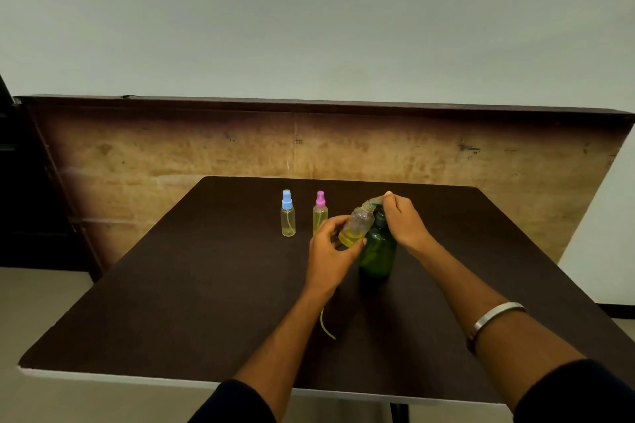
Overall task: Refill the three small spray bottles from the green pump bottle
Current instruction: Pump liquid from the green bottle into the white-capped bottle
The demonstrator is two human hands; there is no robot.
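Tilting uncapped spray bottle [355, 228], yellow-bottomed

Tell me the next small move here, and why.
Probably press the pump again with the right hand: the open bottle tilted in the left hand sits at the spout with liquid only at its bottom.

The person is wearing dark, near-black sleeves [580, 395], pushed up so both forearms are showing bare. They are entering at about 5 and 7 o'clock. A plain silver-coloured metal bangle [494, 314] is sitting around the right forearm, smooth and unmarked, catching a little light. No rings or watch are showing.
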